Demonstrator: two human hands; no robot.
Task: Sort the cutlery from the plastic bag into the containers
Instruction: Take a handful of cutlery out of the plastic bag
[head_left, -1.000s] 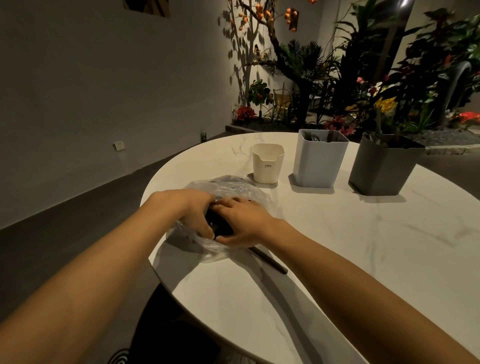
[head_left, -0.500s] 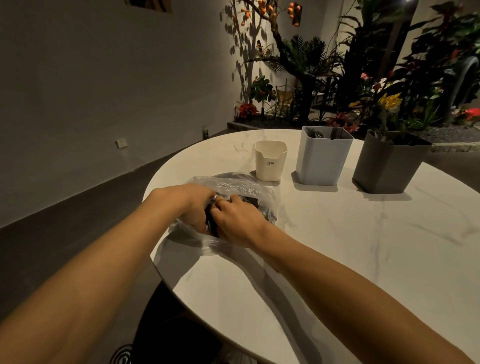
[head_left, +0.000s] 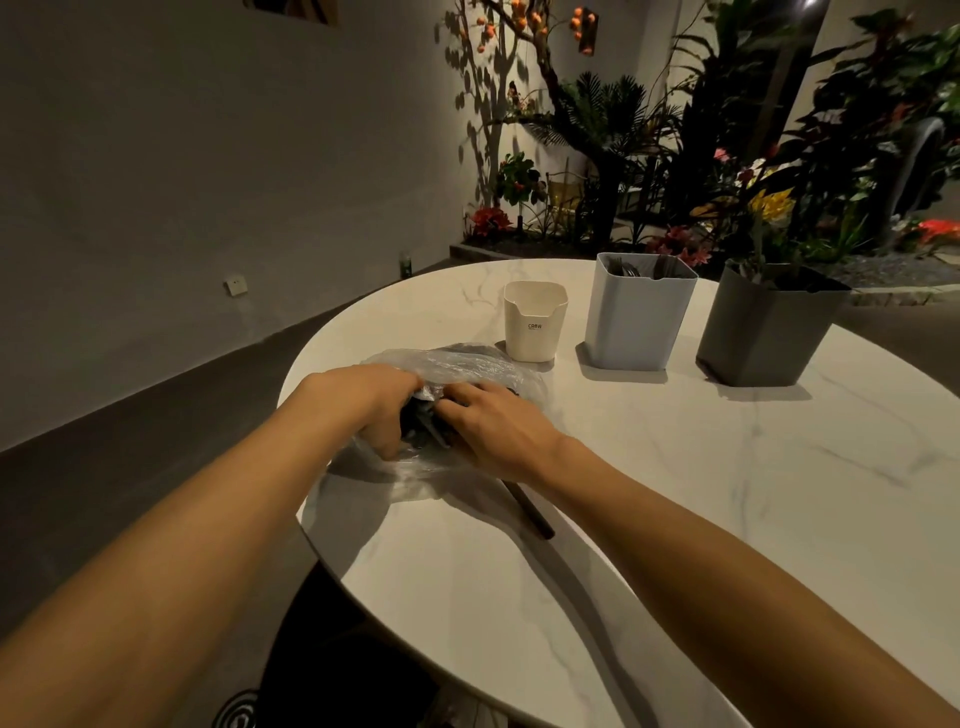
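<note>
From the head camera, a round white marble table (head_left: 727, 493) fills the right and middle of the view. The plastic bag (head_left: 467, 366), clear and crumpled, lies on the near-left part of the table, close to its left edge. Both hands meet at its mouth. The left hand (head_left: 382, 402) comes in from the left with its fingers curled down over the edge of the plastic, gripping it. The right hand (head_left: 498, 423) lies back-up just to the right, its fingers bent toward the opening and touching the dark cutlery (head_left: 423, 423) bunched inside the bag between the two hands. Whether those fingers have closed on a piece cannot be told, since the palm side is hidden. A slim dark handle (head_left: 530, 512) sticks out from under the right wrist and lies flat on the table, pointing toward the near side.

Farther back stand three containers in a row. The small cream container (head_left: 535, 325) is leftmost, just beyond the bag. The taller pale grey container (head_left: 636, 317) is to its right, with utensil tops (head_left: 626, 267) showing above its rim. The dark grey container (head_left: 763, 330) is rightmost. Beyond the table's far edge are leafy plants (head_left: 779, 156) and flowers against a plain wall.
</note>
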